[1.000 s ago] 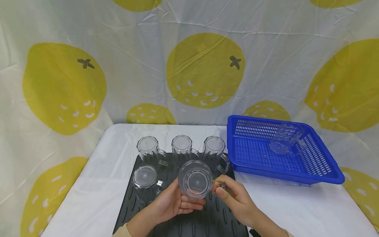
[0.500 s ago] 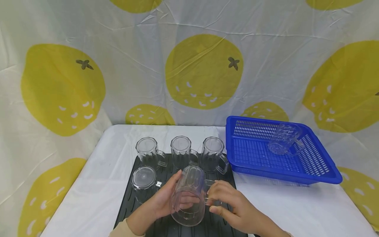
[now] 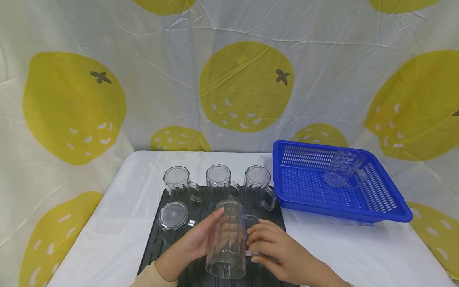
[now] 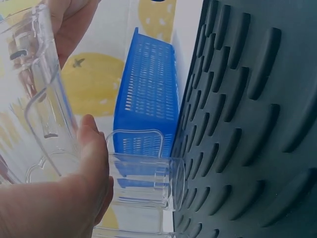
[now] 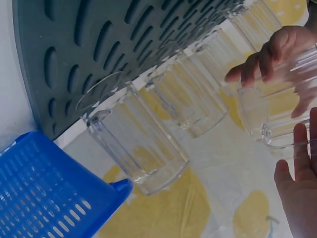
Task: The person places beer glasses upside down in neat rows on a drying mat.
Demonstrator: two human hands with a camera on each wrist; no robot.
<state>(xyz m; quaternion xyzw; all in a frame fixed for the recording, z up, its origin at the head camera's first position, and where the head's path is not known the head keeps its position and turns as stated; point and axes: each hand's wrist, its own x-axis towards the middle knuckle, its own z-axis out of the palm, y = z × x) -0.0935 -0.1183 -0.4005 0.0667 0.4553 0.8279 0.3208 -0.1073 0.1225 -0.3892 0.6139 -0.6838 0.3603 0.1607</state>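
A clear glass mug (image 3: 226, 261) is held between both hands over the black ridged mat (image 3: 233, 281). It leans with its base up and away and its rim low toward me. The left hand (image 3: 193, 245) grips the mug's body, thumb along the left side and fingers behind the glass. Curled at the handle on the right side are the fingers of the right hand (image 3: 277, 251). In the left wrist view, the left hand (image 4: 74, 183) wraps the mug (image 4: 37, 114). The right hand (image 5: 302, 188) shows at the edge of the right wrist view.
Three clear mugs (image 3: 218, 185) stand base up in a row along the mat's far edge. Another upturned mug (image 3: 173, 217) stands at the mat's left. A blue basket (image 3: 301, 205) with a mug (image 3: 342, 167) lying inside is at the back right, on the white-covered table (image 3: 348, 247).
The mug has turned from base facing me to a more upright lean, rim downward, and come slightly nearer. The right fingers have shifted on the handle. The other mugs and basket stay put.
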